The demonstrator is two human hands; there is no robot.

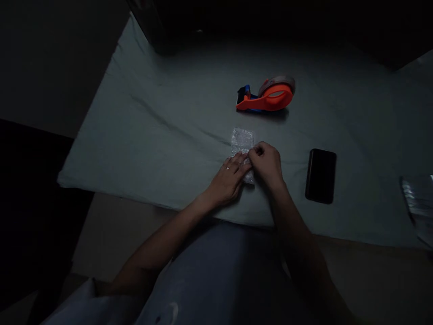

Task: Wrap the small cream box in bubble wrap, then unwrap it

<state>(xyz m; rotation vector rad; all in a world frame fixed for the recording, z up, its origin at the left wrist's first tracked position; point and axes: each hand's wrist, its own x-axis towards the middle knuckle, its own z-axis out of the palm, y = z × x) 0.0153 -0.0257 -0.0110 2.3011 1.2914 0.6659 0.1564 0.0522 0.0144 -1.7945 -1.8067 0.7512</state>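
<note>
A small rectangular piece of bubble wrap (pixel 242 138), clear and shiny, lies flat on the cloth-covered table in front of me. My left hand (pixel 231 177), with a ring on one finger, rests over its lower left part, fingers stretched out and pressing it down. At the right edge of the wrap, my right hand (pixel 267 163) is closed in a pinch, thumb and forefinger together on that edge. Whether a strip of tape is also between those fingertips is too dark to make out. The hands cover much of the lower half of the wrap.
Beyond the wrap lies an orange and blue tape dispenser (pixel 270 97) with a roll in it. A black phone-like slab (pixel 321 176) is to the right. Shiny plastic packaging (pixel 419 198) sits at the far right edge. A pale green cloth (pixel 152 149) covers the table.
</note>
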